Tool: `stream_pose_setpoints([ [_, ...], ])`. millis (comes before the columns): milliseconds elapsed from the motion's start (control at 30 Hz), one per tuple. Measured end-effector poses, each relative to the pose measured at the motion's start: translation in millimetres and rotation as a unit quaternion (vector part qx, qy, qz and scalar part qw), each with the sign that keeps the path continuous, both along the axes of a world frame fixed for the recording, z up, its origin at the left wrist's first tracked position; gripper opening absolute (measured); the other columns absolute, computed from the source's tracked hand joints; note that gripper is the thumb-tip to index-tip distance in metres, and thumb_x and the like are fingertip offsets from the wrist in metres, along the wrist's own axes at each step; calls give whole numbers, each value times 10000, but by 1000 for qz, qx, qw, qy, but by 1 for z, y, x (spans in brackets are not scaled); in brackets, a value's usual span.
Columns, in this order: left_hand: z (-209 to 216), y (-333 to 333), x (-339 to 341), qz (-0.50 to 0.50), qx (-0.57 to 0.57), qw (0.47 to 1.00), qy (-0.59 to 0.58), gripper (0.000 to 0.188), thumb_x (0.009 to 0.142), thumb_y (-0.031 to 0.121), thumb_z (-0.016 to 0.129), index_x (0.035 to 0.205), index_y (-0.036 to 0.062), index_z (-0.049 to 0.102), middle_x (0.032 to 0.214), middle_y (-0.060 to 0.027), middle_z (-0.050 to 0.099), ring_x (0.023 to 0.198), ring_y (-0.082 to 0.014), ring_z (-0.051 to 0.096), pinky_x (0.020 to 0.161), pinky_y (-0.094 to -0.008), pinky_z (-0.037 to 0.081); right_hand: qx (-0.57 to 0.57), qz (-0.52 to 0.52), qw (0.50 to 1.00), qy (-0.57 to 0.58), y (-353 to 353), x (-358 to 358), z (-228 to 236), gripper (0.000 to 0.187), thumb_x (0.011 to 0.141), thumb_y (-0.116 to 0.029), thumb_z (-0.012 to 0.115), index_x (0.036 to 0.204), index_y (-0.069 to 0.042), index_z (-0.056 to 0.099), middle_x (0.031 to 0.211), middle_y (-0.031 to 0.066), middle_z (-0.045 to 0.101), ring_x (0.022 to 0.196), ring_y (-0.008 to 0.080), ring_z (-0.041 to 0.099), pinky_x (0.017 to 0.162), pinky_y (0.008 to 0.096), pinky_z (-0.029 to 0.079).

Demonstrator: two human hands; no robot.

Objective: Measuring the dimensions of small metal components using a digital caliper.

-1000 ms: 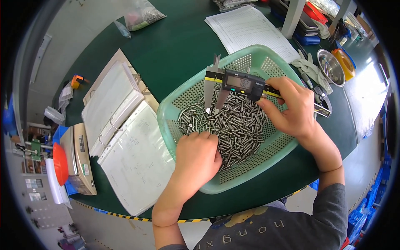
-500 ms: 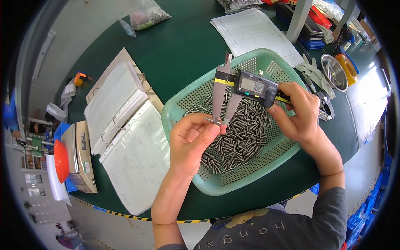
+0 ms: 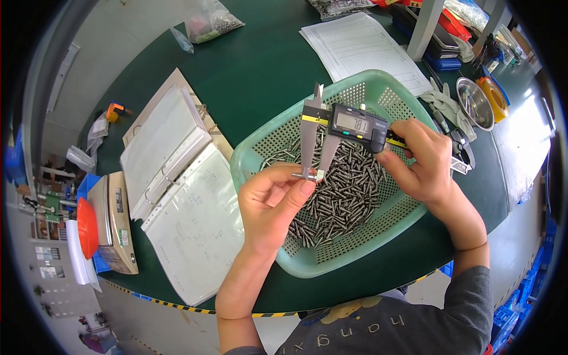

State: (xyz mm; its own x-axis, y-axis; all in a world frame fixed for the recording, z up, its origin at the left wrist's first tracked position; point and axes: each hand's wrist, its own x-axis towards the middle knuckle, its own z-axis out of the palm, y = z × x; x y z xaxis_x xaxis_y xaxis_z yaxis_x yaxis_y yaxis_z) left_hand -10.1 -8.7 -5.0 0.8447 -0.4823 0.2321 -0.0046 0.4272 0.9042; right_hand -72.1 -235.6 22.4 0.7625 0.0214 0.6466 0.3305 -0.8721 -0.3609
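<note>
A digital caliper [image 3: 357, 125] is gripped in my right hand [image 3: 417, 158], its jaws pointing down toward me. My left hand [image 3: 273, 204] pinches a small shiny metal pin [image 3: 303, 176] between thumb and fingers. The tips of the caliper jaws reach the pin, one on each side of part of it. Below both hands stands a green perforated plastic basket [image 3: 340, 260], with a heap of similar metal pins [image 3: 343, 198] in its bottom. My left fingertips partly cover the held pin.
Left of the basket lies an open ring binder [image 3: 195, 225] with sleeved pages; a weighing scale [image 3: 118, 222] stands beyond it. Printed sheets [image 3: 367, 50] lie behind the basket. Gloves [image 3: 449, 109] and a metal bowl [image 3: 475, 103] are at the right. A bag of parts [image 3: 213, 21] sits far back.
The caliper has shifted slightly left and down, and its display reading has changed a little. The held pin has turned slightly between my left fingers.
</note>
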Motion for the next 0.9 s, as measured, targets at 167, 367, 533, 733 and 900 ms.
stream_pose_setpoints([
  [167, 8, -3, -4, 3, 16, 1000, 25, 122, 821, -7, 642, 941, -1, 622, 906, -84, 628, 820, -129, 595, 714, -258, 489, -11, -6, 1000, -5, -1, -1, -1, 271, 684, -188, 755, 802, -13, 584, 643, 91, 569, 491, 254, 550, 428, 309, 416],
  [367, 24, 5, -3, -16, 392, 910, -133, 224, 726, 67, 722, 916, 4, 622, 940, -93, 623, 830, -169, 617, 744, -304, 494, -18, -11, 1000, -17, -2, 0, -2, 286, 691, -224, 756, 803, -22, 587, 645, 88, 573, 484, 256, 550, 424, 315, 416],
  [533, 30, 8, -21, -28, 691, 607, -392, 426, 512, 204, 822, 848, 26, 628, 846, -93, 539, 846, -279, 528, 752, -378, 423, -15, -40, 999, 4, -2, 0, -5, 279, 709, -235, 741, 821, -27, 594, 653, 88, 581, 487, 264, 558, 423, 330, 418],
  [733, 14, 6, -12, 19, 684, 616, -389, 279, 563, 131, 785, 741, 28, 597, 759, -108, 582, 760, -297, 577, 670, -395, 438, -8, -51, 999, 7, 2, 4, -7, 276, 735, -189, 710, 902, -12, 579, 712, 101, 595, 529, 281, 575, 450, 338, 436],
  [900, 3, 10, 0, 16, 656, 630, -415, 168, 612, 59, 722, 720, 28, 597, 702, -113, 591, 695, -312, 587, 614, -417, 450, -3, -35, 999, 7, 2, 2, -7, 285, 741, -179, 701, 931, -10, 573, 726, 101, 597, 542, 286, 579, 460, 339, 444],
])
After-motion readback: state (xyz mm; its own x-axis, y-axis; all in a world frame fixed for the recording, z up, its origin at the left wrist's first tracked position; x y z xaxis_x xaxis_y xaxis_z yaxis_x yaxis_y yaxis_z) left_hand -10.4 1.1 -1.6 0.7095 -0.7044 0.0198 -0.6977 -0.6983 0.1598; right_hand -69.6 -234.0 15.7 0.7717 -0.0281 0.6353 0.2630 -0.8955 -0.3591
